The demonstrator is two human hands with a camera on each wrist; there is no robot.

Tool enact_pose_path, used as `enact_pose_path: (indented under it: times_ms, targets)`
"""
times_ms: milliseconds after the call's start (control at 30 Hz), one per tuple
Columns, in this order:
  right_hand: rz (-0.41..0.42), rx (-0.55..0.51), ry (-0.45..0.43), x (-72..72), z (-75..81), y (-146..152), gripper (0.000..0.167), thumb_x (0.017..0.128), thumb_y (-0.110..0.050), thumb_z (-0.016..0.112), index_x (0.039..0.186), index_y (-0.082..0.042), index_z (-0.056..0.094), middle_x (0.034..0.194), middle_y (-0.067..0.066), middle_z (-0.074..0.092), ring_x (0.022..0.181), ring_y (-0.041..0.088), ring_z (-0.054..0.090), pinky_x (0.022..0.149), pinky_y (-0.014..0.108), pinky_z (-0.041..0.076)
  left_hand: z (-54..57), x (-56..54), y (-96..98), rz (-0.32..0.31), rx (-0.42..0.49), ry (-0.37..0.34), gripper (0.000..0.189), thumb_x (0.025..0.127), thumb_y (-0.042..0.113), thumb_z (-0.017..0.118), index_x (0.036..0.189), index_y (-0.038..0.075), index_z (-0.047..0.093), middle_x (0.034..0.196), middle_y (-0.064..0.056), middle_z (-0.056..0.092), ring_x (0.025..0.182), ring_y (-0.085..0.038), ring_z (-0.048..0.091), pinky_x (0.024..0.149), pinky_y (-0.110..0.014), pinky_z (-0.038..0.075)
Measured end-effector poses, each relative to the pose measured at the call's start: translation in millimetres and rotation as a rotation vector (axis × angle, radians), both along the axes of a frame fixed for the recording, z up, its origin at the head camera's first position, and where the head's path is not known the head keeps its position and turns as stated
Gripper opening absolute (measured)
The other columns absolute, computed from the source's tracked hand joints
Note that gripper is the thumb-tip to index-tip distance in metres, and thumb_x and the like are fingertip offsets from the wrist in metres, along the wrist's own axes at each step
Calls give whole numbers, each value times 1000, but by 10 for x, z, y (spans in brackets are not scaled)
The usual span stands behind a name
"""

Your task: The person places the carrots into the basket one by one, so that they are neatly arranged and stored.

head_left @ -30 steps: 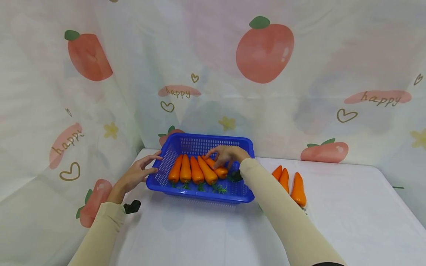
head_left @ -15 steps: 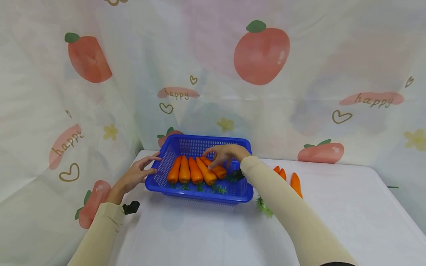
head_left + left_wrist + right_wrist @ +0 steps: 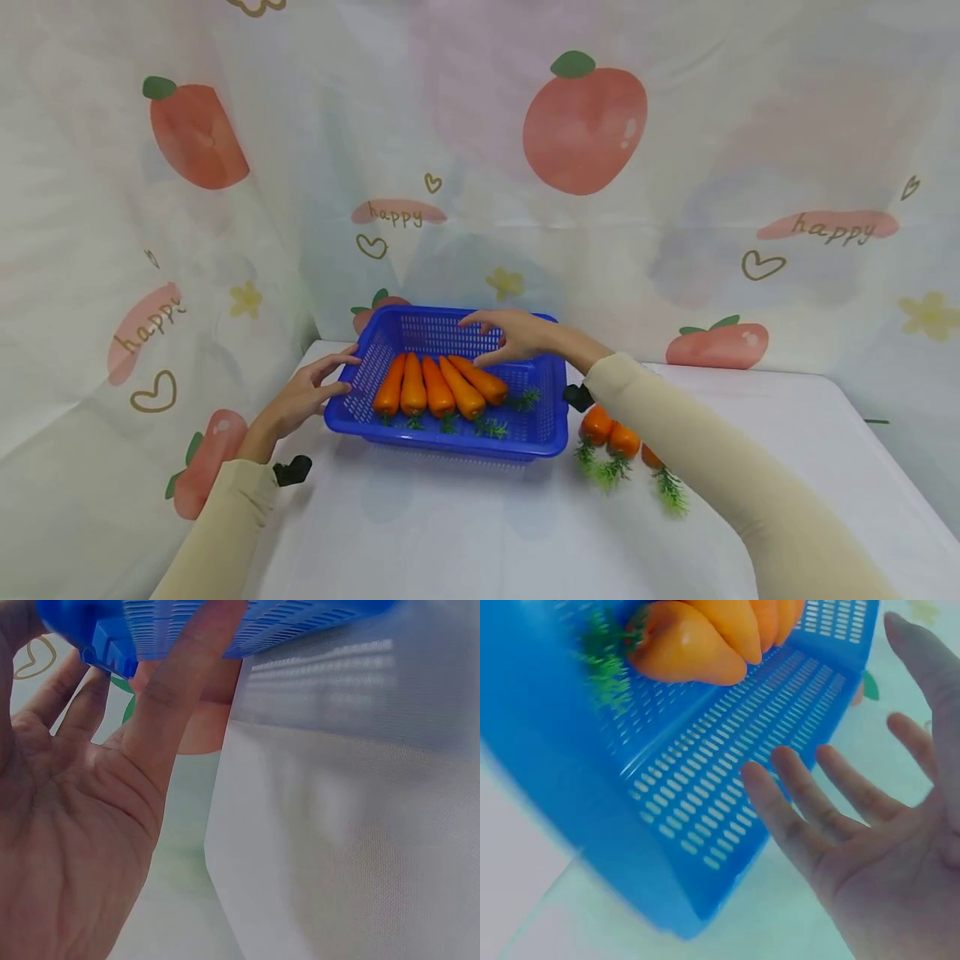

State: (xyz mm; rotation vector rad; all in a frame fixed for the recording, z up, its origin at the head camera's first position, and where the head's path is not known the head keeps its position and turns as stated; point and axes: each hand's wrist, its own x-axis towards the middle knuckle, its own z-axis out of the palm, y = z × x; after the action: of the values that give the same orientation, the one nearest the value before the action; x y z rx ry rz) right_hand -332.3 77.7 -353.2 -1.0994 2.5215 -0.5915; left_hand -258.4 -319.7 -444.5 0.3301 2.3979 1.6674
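Several orange toy carrots [image 3: 438, 387] lie side by side in a blue plastic basket [image 3: 465, 450], their green leafy tops towards the front rim. At the basket's left side my left hand [image 3: 296, 396] rests with spread, mostly straight fingers at the rim. The left wrist view shows the thumb [image 3: 176, 690] extended against the basket's slotted wall. Above the basket's right half hovers my right hand [image 3: 513, 333], fingers loosely spread and holding nothing. In the right wrist view its palm faces the camera, and the rightmost carrot [image 3: 686, 645] lies apart from the fingers.
To the basket's right, three more carrots [image 3: 622, 440] lie on the white table [image 3: 450, 533], partly hidden under the right sleeve [image 3: 697, 450]. A fruit-patterned cloth [image 3: 675, 150] hangs behind and at the left. A dark object [image 3: 292, 471] sits at the left wrist.
My right hand has let go of the rightmost carrot in the basket and risen up and slightly right. That carrot stays in the row. The left hand keeps its place at the rim.
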Motion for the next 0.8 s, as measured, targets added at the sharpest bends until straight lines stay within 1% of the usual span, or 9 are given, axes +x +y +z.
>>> enact_pose_path:
  times_ms: [67,167,233,333,433,533,667,800]
  targets:
    - [-1,-43,27,67,49,87,74,96,-35,74,158,-16,39,145,23,53,105,32,66,92,47,56,2,-4,1,-1,1,3,48,103,17,62,149,13,51,171,-2,21,150,-51,24,89,-56,58]
    - [-7,-101,53,151,101,236,75,94,-34,75,158,-13,40,147,24,51,110,38,65,93,50,56,10,-5,3,-4,11,5,47,103,17,62,149,12,51,171,-2,20,149,-52,24,88,-56,58]
    - [-13,-132,65,185,107,343,76,94,-34,75,158,-11,40,148,25,50,114,42,64,95,53,55,13,-1,1,-6,12,5,47,103,16,62,149,12,51,171,-2,20,149,-52,24,88,-56,59]
    - [-34,-162,86,235,113,503,77,94,-34,76,158,-11,40,149,25,49,115,43,64,95,55,55,12,7,-3,-5,15,4,47,103,16,61,149,12,51,171,-2,20,149,-53,24,88,-55,59]
    - [-62,-175,125,296,119,662,76,92,-33,78,157,-14,42,147,22,51,113,39,66,93,53,57,6,12,0,-11,19,4,47,103,16,61,149,12,50,172,-2,19,149,-53,24,87,-54,59]
    - [-94,-191,155,376,116,819,76,91,-34,80,155,-15,45,145,20,54,111,40,66,85,47,61,-3,10,5,-16,28,5,47,103,16,61,149,11,50,172,-2,19,149,-53,23,86,-54,60]
    - [-137,-209,182,491,96,1019,76,90,-35,80,155,-15,45,143,18,55,109,39,66,77,39,63,-8,11,6,-21,35,11,48,103,15,61,149,10,50,172,-3,19,149,-53,23,86,-54,60]
    - [-181,-220,199,609,51,1214,75,90,-36,80,155,-17,46,142,17,55,108,34,66,77,40,63,-5,24,1,-23,36,15,48,104,15,61,150,8,49,172,-3,19,150,-53,22,87,-55,59]
